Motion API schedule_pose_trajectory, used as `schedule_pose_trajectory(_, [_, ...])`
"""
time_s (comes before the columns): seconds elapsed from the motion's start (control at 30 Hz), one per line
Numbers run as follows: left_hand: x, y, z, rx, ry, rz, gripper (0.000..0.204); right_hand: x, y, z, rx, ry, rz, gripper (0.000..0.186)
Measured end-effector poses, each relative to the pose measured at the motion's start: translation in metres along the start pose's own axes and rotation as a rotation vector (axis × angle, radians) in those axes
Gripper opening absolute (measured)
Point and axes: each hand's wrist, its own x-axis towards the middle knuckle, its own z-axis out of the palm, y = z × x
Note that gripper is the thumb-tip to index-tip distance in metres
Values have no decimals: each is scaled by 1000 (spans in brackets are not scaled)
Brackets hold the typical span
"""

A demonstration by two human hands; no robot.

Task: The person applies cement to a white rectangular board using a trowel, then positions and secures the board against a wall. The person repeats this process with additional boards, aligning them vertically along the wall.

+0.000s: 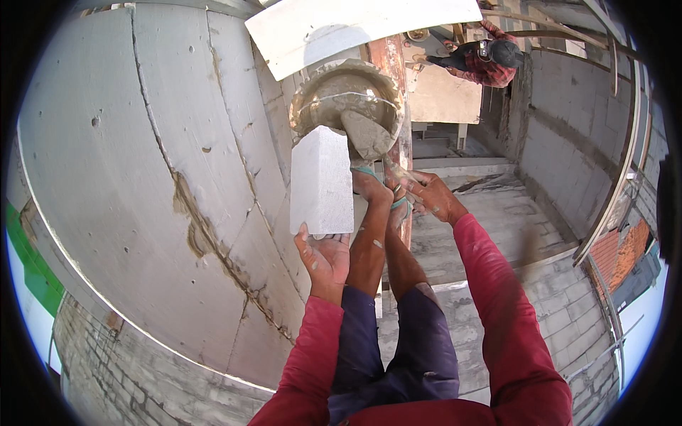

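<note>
The white block (322,186) lies just far of the left hand (328,261), which grasps its near end; its long axis runs near to far. The right hand (435,199), right of the block, grips the trowel (368,135). The blade overlies the near right part of the bucket (398,98), which contains grey mortar (327,112).

Long red sleeves (501,291) – dark navy shorts (424,341), small pale smudge (430,374) – teal footwear straps (401,203).
</note>
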Motion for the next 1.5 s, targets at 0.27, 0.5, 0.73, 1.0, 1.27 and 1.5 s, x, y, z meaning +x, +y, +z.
schedule_pose_trajectory(0.27, [-6,-6,14,-134,105,-90,74,-60,43,42,-346,359,-420,41])
schedule_pose_trajectory(0.5, [-7,-6,31,-87,77,-127,73,-33,78,83,-735,692,-712,38])
schedule_pose_trajectory(0.73, [-4,-1,36,132,11,-51,83,-65,77,47,-579,464,-514,58])
schedule_pose_trajectory(1.0, [-2,-9,55,60,77,-102,70,-36,91,86,-750,610,-576,39])
schedule_pose_trajectory(1.27, [21,8,34,58,64,-126,66,-89,76,37,-522,488,-658,42])
schedule_pose_trajectory(1.5, [22,11,29,63,121,-204,67,-76,12,26,-83,-128,-183,46])
